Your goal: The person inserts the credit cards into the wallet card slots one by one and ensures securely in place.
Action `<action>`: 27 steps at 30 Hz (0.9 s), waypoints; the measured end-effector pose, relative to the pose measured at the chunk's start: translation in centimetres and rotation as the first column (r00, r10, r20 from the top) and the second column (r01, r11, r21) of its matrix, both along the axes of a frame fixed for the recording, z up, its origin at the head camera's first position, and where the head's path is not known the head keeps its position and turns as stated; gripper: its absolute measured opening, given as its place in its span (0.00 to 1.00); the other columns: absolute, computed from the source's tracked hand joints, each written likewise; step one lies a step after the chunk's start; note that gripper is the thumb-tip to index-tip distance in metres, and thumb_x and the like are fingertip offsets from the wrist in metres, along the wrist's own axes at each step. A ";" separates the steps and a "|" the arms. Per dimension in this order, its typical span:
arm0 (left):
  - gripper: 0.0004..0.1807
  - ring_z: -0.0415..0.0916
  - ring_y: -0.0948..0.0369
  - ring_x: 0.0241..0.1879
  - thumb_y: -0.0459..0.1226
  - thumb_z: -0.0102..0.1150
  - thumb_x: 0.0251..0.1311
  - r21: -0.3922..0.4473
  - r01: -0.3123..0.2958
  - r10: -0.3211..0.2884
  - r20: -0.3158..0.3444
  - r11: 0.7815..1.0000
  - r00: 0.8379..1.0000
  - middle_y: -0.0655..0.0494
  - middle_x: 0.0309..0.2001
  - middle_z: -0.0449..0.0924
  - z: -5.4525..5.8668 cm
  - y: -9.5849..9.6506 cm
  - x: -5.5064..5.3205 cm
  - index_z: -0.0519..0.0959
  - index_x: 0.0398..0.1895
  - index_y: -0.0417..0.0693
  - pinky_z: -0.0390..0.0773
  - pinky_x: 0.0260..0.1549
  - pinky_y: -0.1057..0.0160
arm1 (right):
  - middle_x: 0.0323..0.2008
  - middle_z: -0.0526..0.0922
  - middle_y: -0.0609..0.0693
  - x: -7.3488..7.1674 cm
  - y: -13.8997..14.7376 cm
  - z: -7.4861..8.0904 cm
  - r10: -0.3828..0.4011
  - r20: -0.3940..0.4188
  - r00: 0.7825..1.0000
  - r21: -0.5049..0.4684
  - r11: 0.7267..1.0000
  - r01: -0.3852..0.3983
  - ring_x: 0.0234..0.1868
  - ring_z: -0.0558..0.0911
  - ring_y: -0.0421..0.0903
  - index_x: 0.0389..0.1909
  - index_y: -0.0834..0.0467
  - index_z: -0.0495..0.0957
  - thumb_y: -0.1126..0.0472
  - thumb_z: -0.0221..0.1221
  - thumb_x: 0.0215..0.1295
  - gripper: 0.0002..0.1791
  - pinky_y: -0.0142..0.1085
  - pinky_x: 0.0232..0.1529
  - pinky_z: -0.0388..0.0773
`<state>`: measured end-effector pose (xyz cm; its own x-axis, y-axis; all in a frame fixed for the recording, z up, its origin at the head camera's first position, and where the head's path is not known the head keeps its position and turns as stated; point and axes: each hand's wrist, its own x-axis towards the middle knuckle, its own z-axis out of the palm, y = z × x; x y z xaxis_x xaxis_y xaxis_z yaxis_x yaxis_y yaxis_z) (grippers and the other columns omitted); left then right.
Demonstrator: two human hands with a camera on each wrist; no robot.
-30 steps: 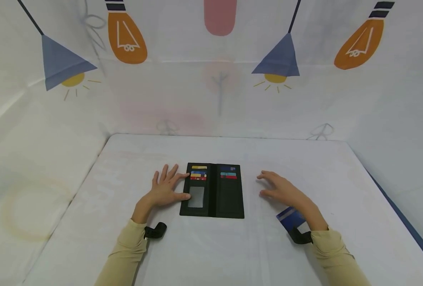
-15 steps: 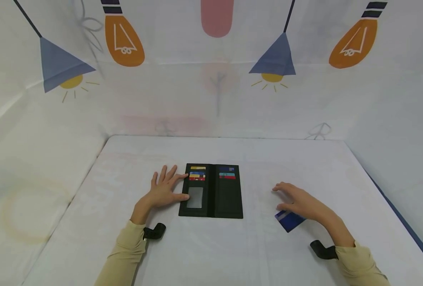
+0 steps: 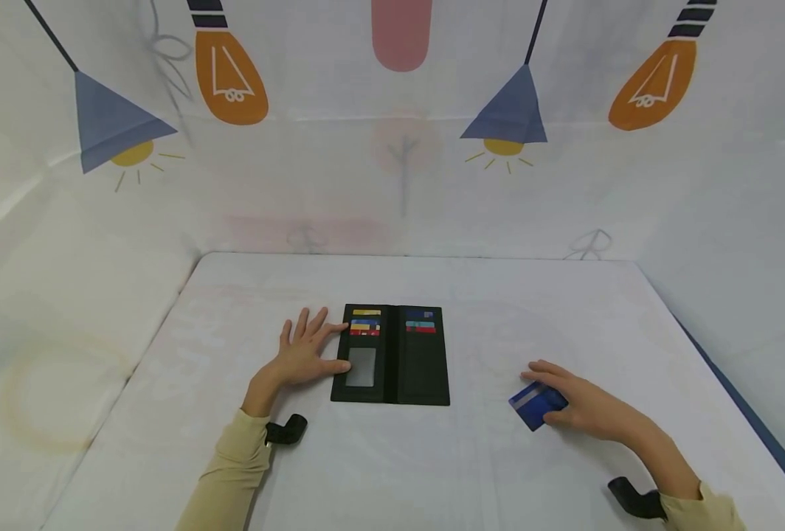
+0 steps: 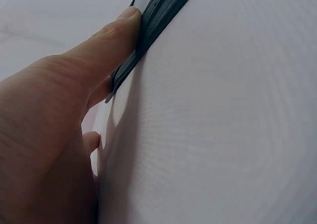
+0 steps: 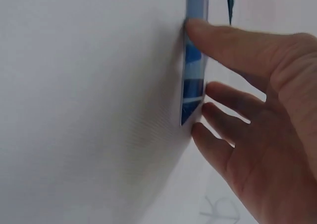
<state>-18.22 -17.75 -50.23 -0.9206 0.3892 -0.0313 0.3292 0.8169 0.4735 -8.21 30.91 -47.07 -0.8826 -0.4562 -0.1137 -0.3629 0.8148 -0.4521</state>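
Note:
An open black bifold wallet (image 3: 424,369) lies flat, with several colourful cards in its slots and a clear window on its left half. The person's left hand (image 3: 301,359) holds it down at the left edge, thumb and index finger on the cover, the other fingers spread on the table. To the right, a blue card (image 3: 535,405) with a grey stripe lies flat and tilted. The right hand (image 3: 588,405) is over its right end. In the right wrist view the thumb (image 5: 198,29) touches the card's near edge; the fingers (image 5: 233,97) reach along its far side.
A white-covered table (image 3: 392,472) bears everything. White cloth walls (image 3: 339,169) printed with lamps and bulbs rise behind and beside it. A black wrist camera mount sits on each forearm, the right one (image 3: 634,500) low over the table.
The right hand has drawn back right and toward the person, uncovering the blue card, then come down around its right end. The left hand and wallet stay put.

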 end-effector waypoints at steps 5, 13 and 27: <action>0.43 0.25 0.38 0.77 0.59 0.66 0.54 0.003 0.002 -0.002 -0.007 1.000 1.000 0.40 0.79 0.39 0.1 -0.1 0.1 0.67 0.72 0.56 0.24 0.68 0.33 | 0.69 0.65 0.64 0.8 -0.3 -0.1 -0.013 -0.020 1.000 0.020 1.000 0.013 0.65 0.70 0.70 0.65 0.58 0.72 0.61 0.67 0.61 0.31 0.57 0.55 0.75; 0.43 0.25 0.38 0.77 0.60 0.66 0.55 -0.001 -0.002 0.002 -0.006 1.000 1.000 0.41 0.79 0.39 -0.1 0.0 0.1 0.66 0.72 0.57 0.23 0.68 0.34 | 0.65 0.69 0.61 0.9 -0.5 0.0 -0.035 -0.043 0.998 0.041 0.998 0.037 0.57 0.78 0.61 0.59 0.58 0.72 0.60 0.70 0.57 0.29 0.52 0.50 0.79; 0.42 0.24 0.39 0.77 0.59 0.67 0.54 0.022 -0.009 0.009 0.014 1.000 1.000 0.41 0.79 0.39 0.3 0.1 0.3 0.67 0.72 0.57 0.23 0.68 0.35 | 0.40 0.80 0.44 0.1 -1.3 0.4 -0.047 -0.306 0.951 0.117 0.989 0.086 0.37 0.81 0.41 0.59 0.53 0.76 0.68 0.68 0.57 0.28 0.39 0.35 0.81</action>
<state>-17.94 -17.62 -49.96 -0.9236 0.3817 -0.0357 0.3152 0.8092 0.4959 -8.13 29.60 -46.72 -0.9124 -0.3943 0.1094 -0.4091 0.8853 -0.2212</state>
